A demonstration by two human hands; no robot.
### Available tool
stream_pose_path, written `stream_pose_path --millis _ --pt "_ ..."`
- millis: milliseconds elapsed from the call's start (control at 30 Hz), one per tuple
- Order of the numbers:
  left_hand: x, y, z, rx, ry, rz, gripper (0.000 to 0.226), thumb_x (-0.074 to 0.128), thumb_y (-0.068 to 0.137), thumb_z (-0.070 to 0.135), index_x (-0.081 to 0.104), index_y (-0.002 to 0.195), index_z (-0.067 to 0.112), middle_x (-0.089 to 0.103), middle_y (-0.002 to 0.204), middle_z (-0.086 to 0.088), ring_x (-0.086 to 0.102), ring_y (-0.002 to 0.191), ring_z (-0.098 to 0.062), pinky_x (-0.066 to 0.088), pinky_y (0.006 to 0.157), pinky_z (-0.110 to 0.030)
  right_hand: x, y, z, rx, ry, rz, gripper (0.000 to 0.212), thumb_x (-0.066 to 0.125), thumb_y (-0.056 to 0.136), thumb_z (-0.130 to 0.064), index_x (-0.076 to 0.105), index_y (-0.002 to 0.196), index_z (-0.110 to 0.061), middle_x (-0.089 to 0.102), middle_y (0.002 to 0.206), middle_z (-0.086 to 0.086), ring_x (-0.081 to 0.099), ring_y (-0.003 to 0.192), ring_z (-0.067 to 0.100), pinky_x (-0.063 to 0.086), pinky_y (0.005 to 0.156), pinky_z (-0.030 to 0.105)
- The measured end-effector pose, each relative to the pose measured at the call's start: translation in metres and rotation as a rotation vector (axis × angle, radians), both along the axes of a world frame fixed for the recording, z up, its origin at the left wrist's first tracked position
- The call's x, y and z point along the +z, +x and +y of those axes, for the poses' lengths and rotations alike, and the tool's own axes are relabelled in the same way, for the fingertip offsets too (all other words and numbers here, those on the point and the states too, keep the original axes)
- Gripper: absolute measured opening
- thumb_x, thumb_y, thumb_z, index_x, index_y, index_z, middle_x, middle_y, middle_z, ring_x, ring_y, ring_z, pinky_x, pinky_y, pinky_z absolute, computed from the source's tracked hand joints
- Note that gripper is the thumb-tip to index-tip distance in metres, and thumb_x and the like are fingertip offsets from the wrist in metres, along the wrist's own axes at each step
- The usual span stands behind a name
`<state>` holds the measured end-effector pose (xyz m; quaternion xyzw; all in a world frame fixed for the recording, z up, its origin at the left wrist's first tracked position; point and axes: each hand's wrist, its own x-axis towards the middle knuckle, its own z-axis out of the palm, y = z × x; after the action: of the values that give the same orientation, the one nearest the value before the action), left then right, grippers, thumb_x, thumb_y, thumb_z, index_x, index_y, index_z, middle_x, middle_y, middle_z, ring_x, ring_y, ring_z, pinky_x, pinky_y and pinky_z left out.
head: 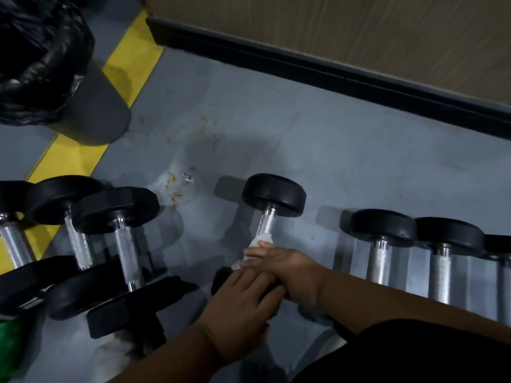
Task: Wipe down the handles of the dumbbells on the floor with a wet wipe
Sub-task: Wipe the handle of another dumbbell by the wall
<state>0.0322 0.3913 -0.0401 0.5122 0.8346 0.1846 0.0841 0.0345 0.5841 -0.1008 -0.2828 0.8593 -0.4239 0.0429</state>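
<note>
No legible brand, label or weight marking on any item; faint pale marks on the near head of the leftmost dumbbells, unreadable.

Far left: black bin bag [36, 56] over a grey bin [96, 111], standing on a yellow floor stripe [72, 156]. Below it, a tight cluster of 3 dumbbells [121, 244], heads touching or overlapping, handles running away from the viewer.

Open grey floor [276, 134] between cluster and centre dumbbell, with brown stains [174, 186].

Centre: dumbbell being wiped [272, 196] lies alone, free floor on both sides. Left hand [243, 305] rests on its near head, fingers straight and pressed together. Right hand [287, 272] grips the handle [266, 222], fingers curled round a white wet wipe [258, 244] wrapped on the handle's near part.

Right: row of 3 more dumbbells [442, 239], side by side, the last cut by the frame edge. Black skirting [331, 70] bounds the floor at the back
</note>
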Motion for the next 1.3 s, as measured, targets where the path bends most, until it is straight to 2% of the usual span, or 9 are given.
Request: stream_pose_path --millis 267,433,567,733,900,1000,1133,1200,1300 --pt "-0.011 0.004 0.007 0.11 -0.127 0.022 0.034 0.067 0.067 0.034 0.064 0.097 0.02 0.06 0.098 -0.003 0.055 0.087 -0.029 0.04 0.08 -0.041 0.0 -0.006 0.004 0.055 0.063 0.05 0.04 0.066 0.093 -0.011 0.06 0.132 -0.005 0.059 0.138 0.008 0.047 0.136 0.02 0.036 0.114 0.044" --pt "-0.019 -0.003 -0.001 0.133 -0.179 0.039 0.034 0.072 0.064 0.038 0.065 0.094 0.022 0.061 0.09 0.001 0.055 0.079 -0.027 0.038 0.069 -0.038 -0.004 -0.051 0.032 -0.052 0.134 0.045 0.031 0.061 0.081 0.01 0.071 0.107 -0.006 0.059 0.138 0.005 0.045 0.138 0.021 0.04 0.111 0.046" --pt "-0.02 -0.006 -0.005 0.133 -0.177 0.046 0.036 0.073 0.062 0.039 0.066 0.094 0.023 0.061 0.09 0.001 0.054 0.076 -0.026 0.035 0.066 -0.036 -0.001 -0.045 0.021 -0.088 0.11 -0.003 0.036 0.058 0.086 0.008 0.068 0.117 -0.006 0.056 0.141 0.008 0.043 0.14 0.021 0.035 0.115 0.045" --pt "-0.017 -0.008 -0.004 0.143 -0.132 0.035 0.036 0.067 0.059 0.035 0.068 0.092 0.021 0.062 0.094 0.0 0.054 0.086 -0.026 0.036 0.066 -0.034 -0.002 -0.021 0.005 0.114 0.141 -0.006 0.042 0.059 0.094 -0.008 0.057 0.136 -0.009 0.054 0.143 0.008 0.04 0.141 0.014 0.026 0.12 0.037" --pt "-0.02 -0.01 -0.007 0.112 -0.17 -0.015 0.04 0.07 0.054 0.04 0.065 0.091 0.024 0.059 0.089 0.003 0.052 0.077 -0.024 0.029 0.065 -0.034 -0.005 -0.049 0.018 -0.042 0.089 0.023 0.029 0.06 0.082 0.015 0.069 0.102 -0.005 0.063 0.133 0.004 0.047 0.136 0.019 0.033 0.116 0.041" --pt "-0.02 -0.01 -0.009 0.109 -0.194 -0.035 0.046 0.073 0.05 0.043 0.065 0.092 0.025 0.059 0.091 0.004 0.052 0.079 -0.023 0.028 0.066 -0.033 -0.007 -0.036 0.008 -0.128 0.095 -0.039 0.029 0.052 0.091 0.004 0.068 0.114 -0.005 0.058 0.139 0.004 0.041 0.141 0.02 0.03 0.118 0.044" --pt "-0.022 -0.011 -0.009 0.134 -0.152 -0.046 0.042 0.071 0.053 0.037 0.066 0.093 0.022 0.06 0.095 0.001 0.053 0.087 -0.025 0.034 0.067 -0.034 0.0 -0.017 0.0 0.083 0.132 -0.035 0.037 0.051 0.098 -0.01 0.058 0.135 -0.008 0.054 0.143 0.008 0.039 0.142 0.015 0.026 0.12 0.04" --pt "-0.022 -0.012 -0.009 0.127 -0.155 -0.044 0.043 0.073 0.052 0.036 0.066 0.092 0.022 0.06 0.094 0.001 0.052 0.084 -0.025 0.032 0.067 -0.034 0.003 -0.03 0.007 0.157 0.146 -0.026 0.036 0.056 0.091 -0.001 0.064 0.126 -0.007 0.058 0.14 0.006 0.041 0.141 0.014 0.028 0.119 0.038" --pt "-0.021 -0.014 -0.012 0.103 -0.185 -0.049 0.049 0.074 0.048 0.042 0.065 0.093 0.024 0.059 0.091 0.003 0.05 0.078 -0.024 0.027 0.065 -0.033 0.001 -0.054 0.017 -0.018 0.113 -0.015 0.03 0.059 0.083 0.011 0.071 0.105 -0.005 0.063 0.133 0.004 0.047 0.137 0.017 0.034 0.116 0.041"
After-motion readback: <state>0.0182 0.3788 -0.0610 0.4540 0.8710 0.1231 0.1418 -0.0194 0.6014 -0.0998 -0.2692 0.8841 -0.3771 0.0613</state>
